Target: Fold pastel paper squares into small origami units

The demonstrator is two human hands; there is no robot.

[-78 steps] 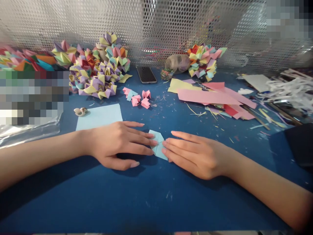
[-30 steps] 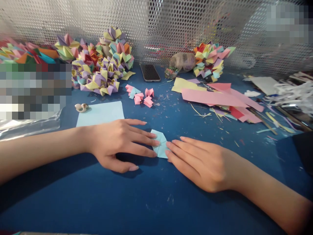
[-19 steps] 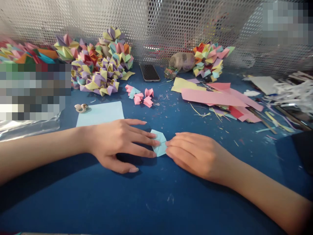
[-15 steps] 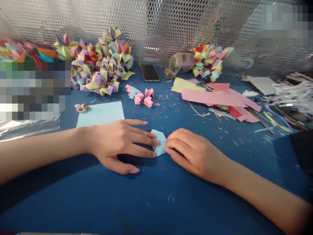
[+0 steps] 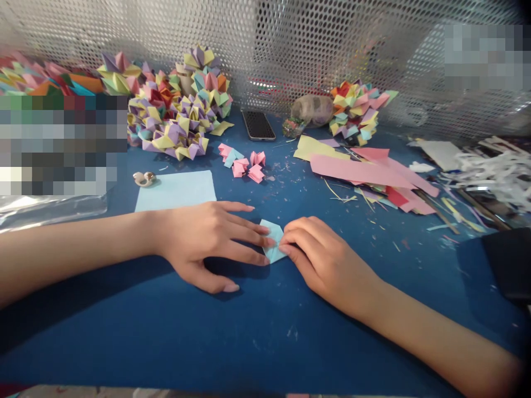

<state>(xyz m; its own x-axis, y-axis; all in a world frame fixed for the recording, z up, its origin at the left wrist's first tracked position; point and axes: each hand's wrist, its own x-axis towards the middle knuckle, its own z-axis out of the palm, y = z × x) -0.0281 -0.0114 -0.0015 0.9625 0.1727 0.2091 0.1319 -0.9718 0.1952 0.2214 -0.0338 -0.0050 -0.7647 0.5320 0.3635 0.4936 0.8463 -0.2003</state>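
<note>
A small folded light-blue paper lies on the blue table. My left hand is spread flat, palm down, with its fingertips on the paper's left part. From the right, my right hand pinches the paper's right edge between thumb and fingers. Behind my left hand lies a larger light-blue sheet, partly covered by the hand and forearm. A shiny ring-like object rests at its upper left corner.
Small pink and blue folded pieces sit behind the hands. Farther back are folded-paper clusters, a phone and another cluster. Pink and yellow paper strips lie at the right, with white shreds beyond.
The right fingertips have moved slightly onto the small paper's right edge, and the thumb and index finger now meet there. The whole view has shifted a little.
</note>
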